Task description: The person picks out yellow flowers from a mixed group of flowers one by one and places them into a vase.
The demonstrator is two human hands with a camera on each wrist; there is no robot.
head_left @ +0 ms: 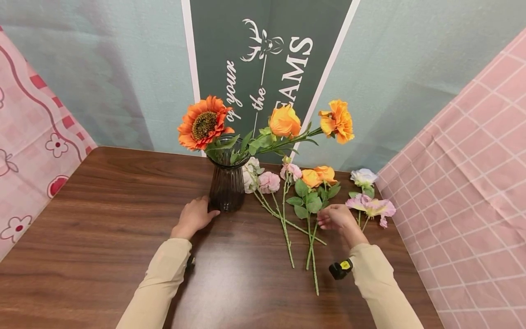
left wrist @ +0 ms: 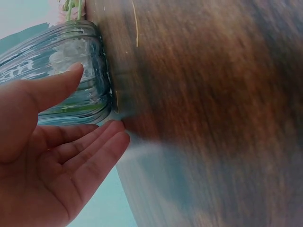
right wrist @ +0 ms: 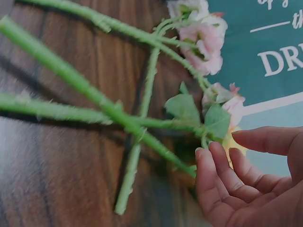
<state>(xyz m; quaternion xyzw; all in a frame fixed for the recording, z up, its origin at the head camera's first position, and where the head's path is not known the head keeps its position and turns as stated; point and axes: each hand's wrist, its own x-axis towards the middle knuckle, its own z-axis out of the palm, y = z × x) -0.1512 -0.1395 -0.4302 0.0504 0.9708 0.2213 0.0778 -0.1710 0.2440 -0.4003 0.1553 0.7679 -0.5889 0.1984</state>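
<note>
A dark ribbed glass vase [head_left: 227, 187] stands near the table's back edge. An orange sunflower [head_left: 204, 124], an orange rose [head_left: 285, 121] and an orange carnation [head_left: 337, 122] lean out of it. Beside the vase's base rests my left hand [head_left: 196, 214], its thumb and fingers spread around the lower glass [left wrist: 71, 75] in the left wrist view. At the stems of the lying orange roses [head_left: 318, 176] is my right hand [head_left: 338, 219]. Its fingers bend slightly near a green stem [right wrist: 163, 150], the thumb held apart from them; whether they touch it is unclear.
Pink roses [head_left: 270, 182] lie between the vase and the orange roses, their stems crossing. At the far right lie a white rose [head_left: 363, 177] and a lilac flower [head_left: 371, 206]. Fabric curtains [head_left: 472, 183] border the wooden table [head_left: 102, 237].
</note>
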